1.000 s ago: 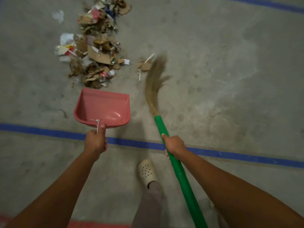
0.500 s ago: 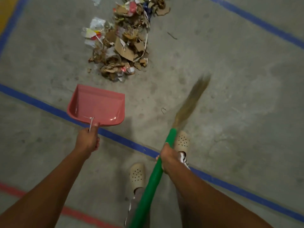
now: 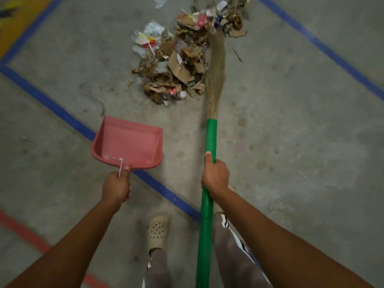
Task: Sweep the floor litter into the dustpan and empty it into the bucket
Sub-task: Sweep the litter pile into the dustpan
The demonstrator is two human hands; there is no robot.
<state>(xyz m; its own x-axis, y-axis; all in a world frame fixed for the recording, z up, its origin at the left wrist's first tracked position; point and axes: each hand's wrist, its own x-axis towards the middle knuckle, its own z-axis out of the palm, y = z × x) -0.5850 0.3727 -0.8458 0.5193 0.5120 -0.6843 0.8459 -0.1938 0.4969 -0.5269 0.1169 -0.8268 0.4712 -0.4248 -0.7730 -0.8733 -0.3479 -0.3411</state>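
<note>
A heap of litter [image 3: 178, 59], mostly torn cardboard, plastic wrappers and paper, lies on the concrete floor ahead of me. My left hand [image 3: 116, 187] grips the handle of a pink dustpan [image 3: 128, 142], which is held low with its open mouth facing the heap, a short gap away. My right hand [image 3: 215, 176] is closed around the green handle of a broom [image 3: 208, 204]. Its straw bristles [image 3: 216, 65] reach along the right side of the heap, touching it. No bucket is in view.
Blue tape lines [image 3: 52, 104] cross the grey floor on the left and at the upper right [image 3: 324, 46]. A red line [image 3: 27, 231] runs at the lower left, a yellow patch [image 3: 16, 19] at the top left. My beige clog [image 3: 158, 229] stands below.
The broom has swung from my right to point straight ahead, its bristles now against the heap's right side. The view has shifted, and the dustpan stays in my left hand.
</note>
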